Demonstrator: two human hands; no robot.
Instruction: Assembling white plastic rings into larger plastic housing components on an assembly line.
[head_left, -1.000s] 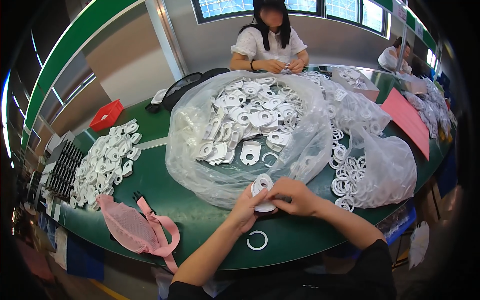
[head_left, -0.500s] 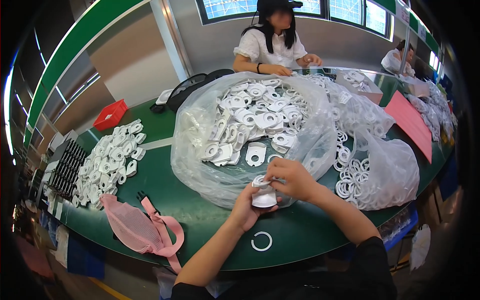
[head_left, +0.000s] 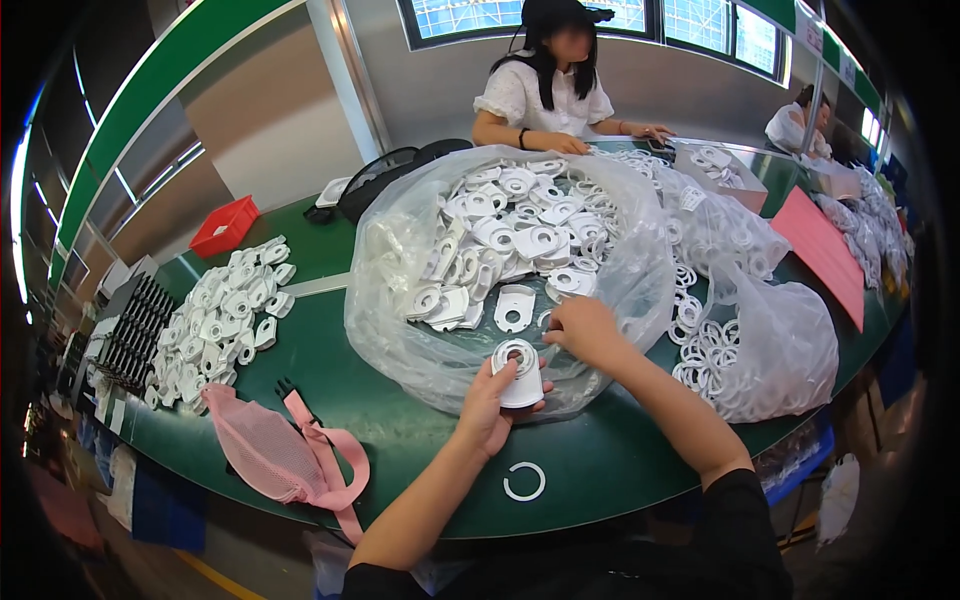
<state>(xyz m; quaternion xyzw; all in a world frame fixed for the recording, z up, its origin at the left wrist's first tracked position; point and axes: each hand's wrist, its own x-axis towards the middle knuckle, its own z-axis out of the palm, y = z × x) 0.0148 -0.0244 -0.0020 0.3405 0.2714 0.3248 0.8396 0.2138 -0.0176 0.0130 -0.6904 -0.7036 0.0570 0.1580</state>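
Observation:
My left hand [head_left: 487,412] is closed around a white plastic housing [head_left: 521,388] with a round hole at its top end, held above the near side of the table. Up and to the right, the fingers of my right hand [head_left: 590,332] are pinched at the edge of a white ring [head_left: 545,319] inside the open plastic bag; the fingers hide part of the ring. Another flat housing [head_left: 514,309] lies just left of that ring. A heap of similar white housings [head_left: 510,225] fills the bag. One loose C-shaped ring [head_left: 524,482] rests on the table below my hands.
Around the heap spreads the clear plastic bag [head_left: 385,340]. To the right stand a bag of white rings [head_left: 785,350] and a pink sheet [head_left: 820,255]. On the left are more housings [head_left: 215,325], a pink mesh bag [head_left: 265,450] and a red tray [head_left: 223,228]. A co-worker [head_left: 550,100] sits opposite.
My right hand has left the housing and moved up and right to the ring in the bag. The housing in my left hand now shows its round face.

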